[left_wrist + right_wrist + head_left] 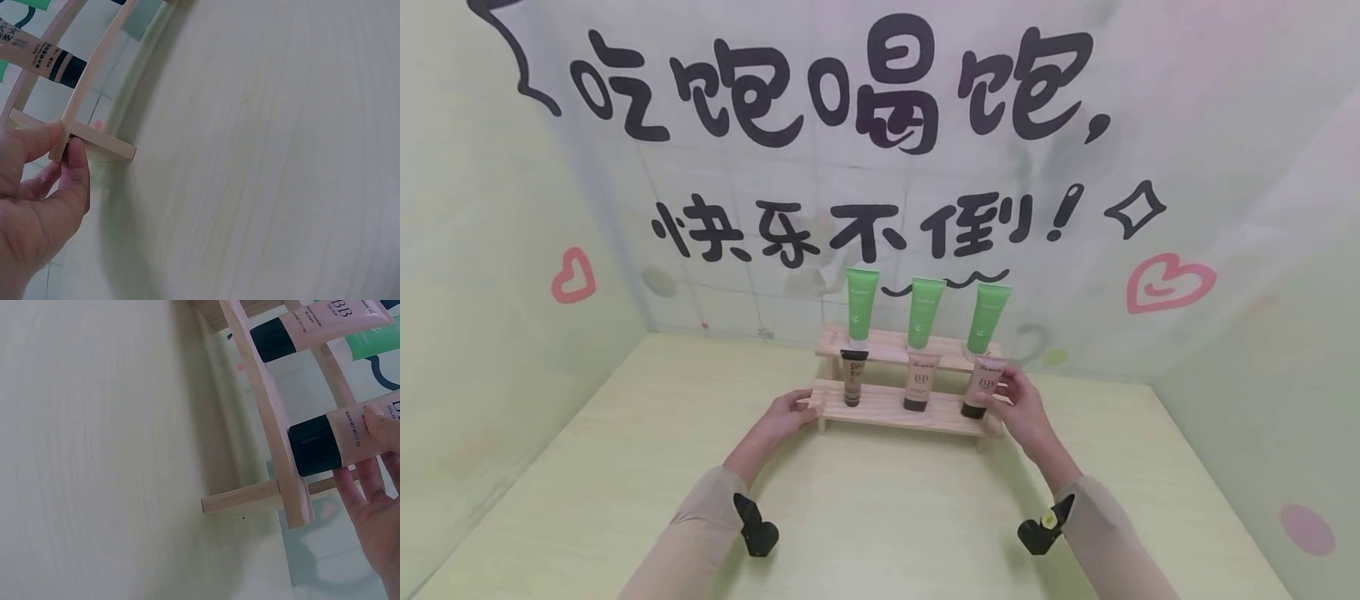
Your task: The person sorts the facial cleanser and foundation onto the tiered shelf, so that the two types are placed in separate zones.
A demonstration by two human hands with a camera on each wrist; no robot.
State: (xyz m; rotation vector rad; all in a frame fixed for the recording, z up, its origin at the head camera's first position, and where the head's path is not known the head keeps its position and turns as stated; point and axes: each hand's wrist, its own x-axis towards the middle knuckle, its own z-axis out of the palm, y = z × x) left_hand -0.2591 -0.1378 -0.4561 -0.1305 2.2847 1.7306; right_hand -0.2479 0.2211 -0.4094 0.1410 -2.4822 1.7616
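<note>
A two-step wooden rack (887,414) stands on the table against the back wall. My left hand (786,415) holds the left end of its lower step; in the left wrist view thumb and fingers pinch the step's edge (81,100). My right hand (1026,410) grips a pink BB cream tube (985,383) at the right end of the lower step. This tube is upright with its black cap (314,445) down, close over the wood. Another pink BB cream tube (919,382) stands mid-step, and a slimmer brown tube with black ends (853,379) stands at the left.
On the upper step stand three green tubes, at left (861,308), middle (924,312) and right (987,318). A printed backdrop (760,292) rises right behind the rack. The pale wood-grain table (880,517) spreads in front of it.
</note>
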